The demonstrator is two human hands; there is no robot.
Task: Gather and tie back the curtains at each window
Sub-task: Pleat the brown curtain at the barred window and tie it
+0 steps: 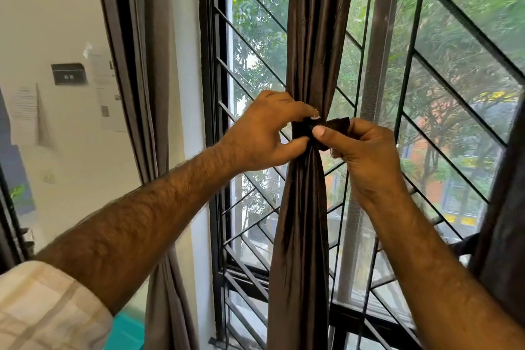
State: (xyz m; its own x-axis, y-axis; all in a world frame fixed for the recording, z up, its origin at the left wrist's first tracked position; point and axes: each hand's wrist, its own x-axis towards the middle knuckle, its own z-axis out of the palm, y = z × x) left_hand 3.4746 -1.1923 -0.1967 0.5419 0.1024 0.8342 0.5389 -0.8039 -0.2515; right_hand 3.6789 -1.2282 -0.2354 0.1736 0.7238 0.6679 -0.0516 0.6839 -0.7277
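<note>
A dark brown satin curtain (315,37) hangs gathered into a narrow bundle in front of the window grille. A dark tie-back band (336,125) wraps it at mid height. My left hand (264,133) pinches the band's left part against the bundle with thumb and fingers. My right hand (360,148) pinches the band's loose right end, thumb on top. Below the band the curtain (301,236) flares out again.
A black metal window grille (443,99) with diagonal bars stands behind, trees outside. A grey curtain (153,94) hangs at the left by a white wall with papers. Another dark curtain (505,221) hangs at the right edge. A teal object (127,329) lies low left.
</note>
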